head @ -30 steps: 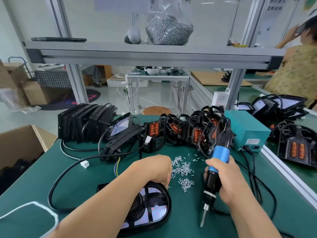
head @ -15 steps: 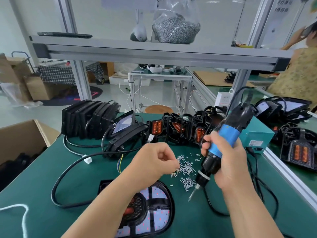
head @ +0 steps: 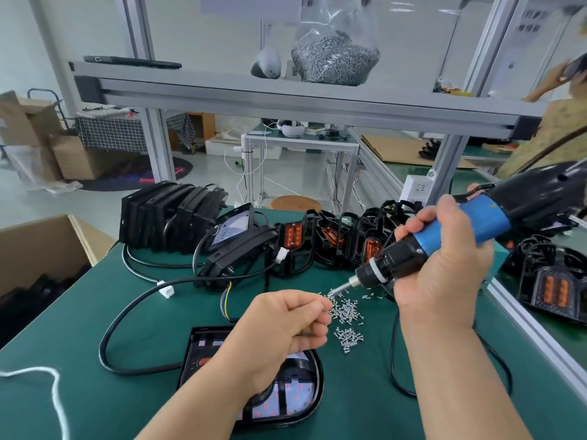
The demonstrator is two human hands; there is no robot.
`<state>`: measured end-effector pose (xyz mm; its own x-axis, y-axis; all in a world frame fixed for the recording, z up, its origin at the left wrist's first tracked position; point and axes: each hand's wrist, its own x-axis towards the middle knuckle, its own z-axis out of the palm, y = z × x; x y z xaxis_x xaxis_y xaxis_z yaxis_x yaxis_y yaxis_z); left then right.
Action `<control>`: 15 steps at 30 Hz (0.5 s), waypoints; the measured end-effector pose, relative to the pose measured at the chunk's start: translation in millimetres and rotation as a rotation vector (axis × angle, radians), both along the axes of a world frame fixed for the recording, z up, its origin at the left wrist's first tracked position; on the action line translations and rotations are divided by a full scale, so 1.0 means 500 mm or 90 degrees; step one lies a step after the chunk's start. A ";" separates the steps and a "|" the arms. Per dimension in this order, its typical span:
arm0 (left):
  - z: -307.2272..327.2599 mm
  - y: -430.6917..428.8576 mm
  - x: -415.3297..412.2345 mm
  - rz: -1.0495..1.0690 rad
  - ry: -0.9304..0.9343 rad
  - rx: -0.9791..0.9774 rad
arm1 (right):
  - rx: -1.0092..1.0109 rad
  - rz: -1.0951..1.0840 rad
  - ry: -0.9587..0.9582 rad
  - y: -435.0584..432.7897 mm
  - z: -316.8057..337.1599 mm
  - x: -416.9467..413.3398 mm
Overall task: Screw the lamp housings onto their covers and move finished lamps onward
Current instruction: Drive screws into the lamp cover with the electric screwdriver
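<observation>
Tilted over since half a second ago, the blue electric screwdriver (head: 467,230) now lies nearly level above the loose screw pile (head: 346,312), its bit aimed at the left hand's fingertips (head: 320,304) at the pile's near-left edge. The right hand (head: 444,268) is wrapped firmly round the driver's barrel, up and to the right of the pile. The left hand (head: 286,325) hangs just left of the pile with its fingers curled in and thumb and forefinger pressed together at the bit tip; I cannot tell whether a screw sits between them. The lamp (head: 295,404) being worked on lies flat on the green counter (head: 63,344), nearer than the pile and to its left, partly hidden under the left forearm. Beyond the pile stands a row of black housings (head: 333,239) with orange inserts, and further left of those, a stack of black lamps (head: 171,217). A black cable (head: 127,312) loops across the counter, well left of the pile.
</observation>
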<state>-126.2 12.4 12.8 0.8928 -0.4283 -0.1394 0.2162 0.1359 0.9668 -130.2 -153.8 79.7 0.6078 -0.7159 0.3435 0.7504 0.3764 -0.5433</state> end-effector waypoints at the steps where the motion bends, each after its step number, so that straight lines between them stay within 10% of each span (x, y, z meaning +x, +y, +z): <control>1: -0.001 -0.001 0.000 -0.007 0.019 -0.018 | -0.009 0.003 0.004 0.003 -0.001 0.001; 15: -0.008 -0.004 0.010 -0.008 0.103 -0.058 | -0.090 0.027 0.010 0.033 -0.002 -0.002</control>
